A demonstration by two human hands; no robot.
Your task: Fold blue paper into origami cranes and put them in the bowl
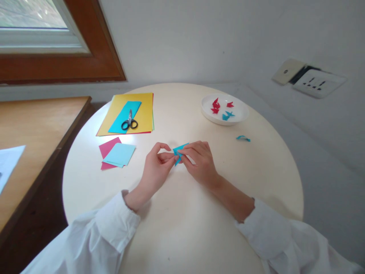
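Observation:
A small folded piece of blue paper point(180, 147) is held between both hands above the middle of the round table. My left hand point(156, 163) pinches its lower left part between thumb and fingers. On the other side, my right hand point(201, 161) is closed on the paper with thumb and fingertips, hiding some of its folds. Behind and to the right stands a white dish point(241, 114) with several small red folded-paper pieces point(216, 103) and blue folded-paper pieces point(227, 115) in it.
Scissors point(129, 122) lie on a blue paper strip point(119, 118) over yellow sheets point(146, 114) at the back left. Nearer are light blue squares point(119, 154) and pink squares point(110, 146). A blue paper scrap point(243, 138) rests on the white table point(176, 236), right of my hands.

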